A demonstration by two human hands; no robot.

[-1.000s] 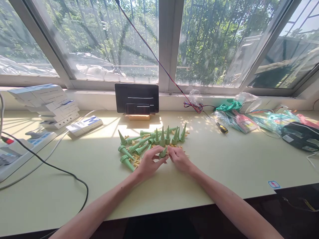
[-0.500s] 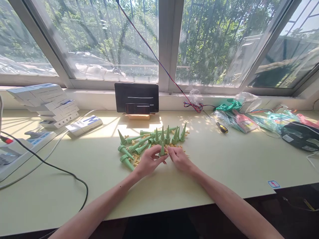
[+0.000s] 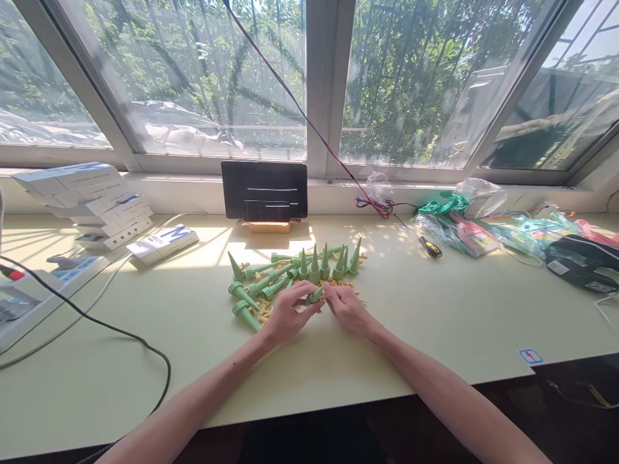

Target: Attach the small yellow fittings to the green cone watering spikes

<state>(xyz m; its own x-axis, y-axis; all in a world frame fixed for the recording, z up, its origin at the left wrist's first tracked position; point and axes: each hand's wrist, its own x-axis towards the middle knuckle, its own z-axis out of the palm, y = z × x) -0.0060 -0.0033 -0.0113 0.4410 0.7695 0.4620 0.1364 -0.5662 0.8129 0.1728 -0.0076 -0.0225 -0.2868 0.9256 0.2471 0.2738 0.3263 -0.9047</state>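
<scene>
My left hand (image 3: 288,310) is closed around a green cone-shaped plastic watering spike (image 3: 314,296), which lies tilted with its tip to the right. Against that tip, my right hand (image 3: 349,310) pinches a small yellow plastic piece, mostly hidden by the fingers. Just behind my hands, several more green spikes (image 3: 314,269) stand upright on their caps. Others, such as a lying spike (image 3: 246,315), rest on their sides to the left. Small yellow pieces (image 3: 264,313) are scattered among them, partly covered by my hands.
A tablet (image 3: 264,183) with a phone in front leans by the window. White boxes (image 3: 104,206) are stacked at left beside a power strip (image 3: 72,283) and cables. At right lie a screwdriver (image 3: 430,248), plastic bags (image 3: 476,235) and a black pouch (image 3: 583,261).
The spike in my left hand has tipped from upright to tilted, its point turning toward my right hand. Both hands stay close together in nearly the same place.
</scene>
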